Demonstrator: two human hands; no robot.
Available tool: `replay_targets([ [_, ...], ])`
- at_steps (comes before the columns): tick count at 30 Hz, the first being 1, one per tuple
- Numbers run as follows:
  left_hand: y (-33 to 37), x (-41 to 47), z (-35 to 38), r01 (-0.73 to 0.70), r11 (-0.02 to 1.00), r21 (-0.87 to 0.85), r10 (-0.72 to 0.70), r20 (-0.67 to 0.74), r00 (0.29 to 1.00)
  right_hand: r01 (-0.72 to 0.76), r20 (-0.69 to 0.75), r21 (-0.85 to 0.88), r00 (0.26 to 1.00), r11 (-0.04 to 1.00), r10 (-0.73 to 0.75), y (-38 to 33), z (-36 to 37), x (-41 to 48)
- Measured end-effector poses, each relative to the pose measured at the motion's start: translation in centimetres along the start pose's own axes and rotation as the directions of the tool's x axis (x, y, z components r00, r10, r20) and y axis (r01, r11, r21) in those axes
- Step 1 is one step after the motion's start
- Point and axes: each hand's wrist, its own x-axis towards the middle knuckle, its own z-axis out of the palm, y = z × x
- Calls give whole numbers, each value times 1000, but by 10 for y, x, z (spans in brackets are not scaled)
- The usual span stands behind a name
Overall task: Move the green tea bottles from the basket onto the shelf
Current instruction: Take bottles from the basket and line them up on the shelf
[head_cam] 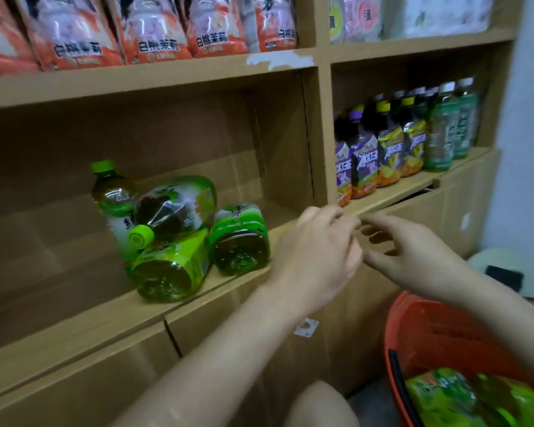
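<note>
Several green tea bottles [173, 229] lie in a loose pile on the cardboard shelf [74, 331]; one stands upright behind them [111, 192], another lies with its base toward me [239, 241]. My left hand [318, 257] hovers just right of the pile, fingers curled, holding nothing. My right hand [413, 254] is beside it, fingers spread and empty. The orange basket [438, 337] sits at the lower right with more green tea bottles [475, 399] inside.
Orange-and-white drink packs [154, 29] fill the shelf above. Purple, yellow and green bottled drinks [395, 143] stand in the right compartment, behind a cardboard divider [321, 134]. A pale object [503, 266] lies by the wall. My knee [321, 408] is at the bottom.
</note>
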Motion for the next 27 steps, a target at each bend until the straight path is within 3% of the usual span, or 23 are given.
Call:
replay_targets([
  [3, 39, 7, 55, -26, 988, -152, 42, 100, 994, -74, 40, -166, 996, 983, 82, 49, -16, -33],
  [8, 85, 5, 148, 12, 965, -261, 76, 322, 944, -266, 27, -249, 959, 931, 282, 129, -32, -96],
  [11, 105, -5, 199, 9, 958, -285, 126, 450, 884, -404, 25, -270, 904, 874, 426, 171, -34, -136],
  [14, 126, -10, 246, 55, 950, -307, 135, 564, 815, -575, 28, -244, 801, 781, 598, 216, -32, -179],
  [16, 142, -16, 275, 104, 951, -291, 122, 664, 737, -692, 72, -236, 687, 682, 723, 244, -28, -207],
  [19, 165, -33, 319, 110, 964, -241, 141, 818, 558, -787, 199, -258, 525, 561, 828, 270, -12, -244],
  [23, 177, -69, 371, 28, 996, -90, 76, 937, 341, -814, 242, -248, 473, 526, 847, 286, 1, -266],
  [27, 172, -92, 400, 141, 989, 51, -73, 986, 152, -816, 260, -252, 461, 521, 848, 292, 5, -268],
])
